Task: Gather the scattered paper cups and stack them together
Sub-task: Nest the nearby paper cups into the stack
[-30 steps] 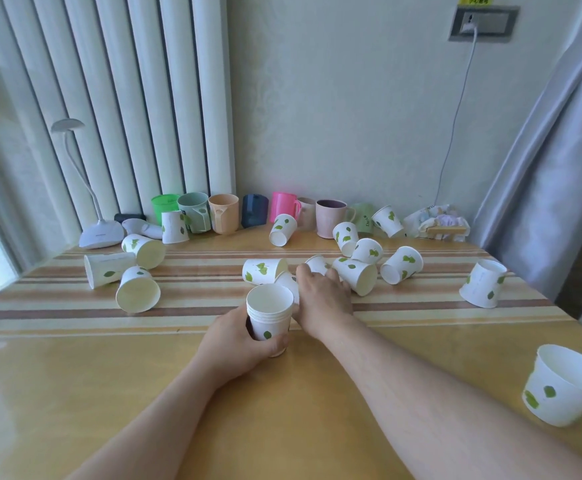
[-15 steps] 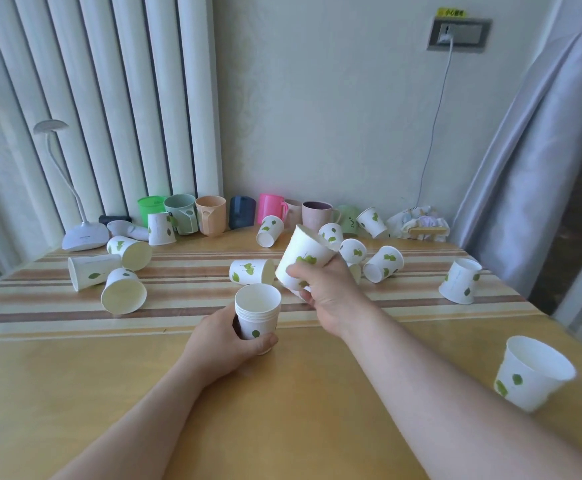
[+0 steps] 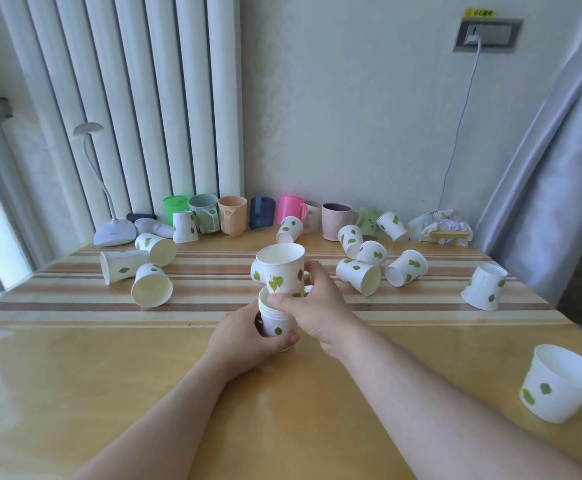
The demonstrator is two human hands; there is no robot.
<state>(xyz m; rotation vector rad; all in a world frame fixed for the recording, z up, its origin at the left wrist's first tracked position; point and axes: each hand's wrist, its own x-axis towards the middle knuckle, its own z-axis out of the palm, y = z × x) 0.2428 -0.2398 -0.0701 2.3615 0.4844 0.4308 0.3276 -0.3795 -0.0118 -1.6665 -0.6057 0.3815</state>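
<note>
Your left hand (image 3: 248, 336) grips the stack (image 3: 275, 318) upright on the near table (image 3: 75, 375) | your right hand (image 3: 312, 306) clasps a leaf-print cup (image 3: 280, 270) — half a second ago tilted beside the stack, now upright, its base entering the stack's mouth | other cups — e.g. (image 3: 151, 285) — lie scattered farther back.

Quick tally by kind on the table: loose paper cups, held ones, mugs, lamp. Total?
Loose paper cups: 13, one partly hidden
Held cup in right hand: 1
Stack in left hand: 1, cup count unclear
Coloured mugs: 8
Desk lamp: 1
Total: 24
</note>
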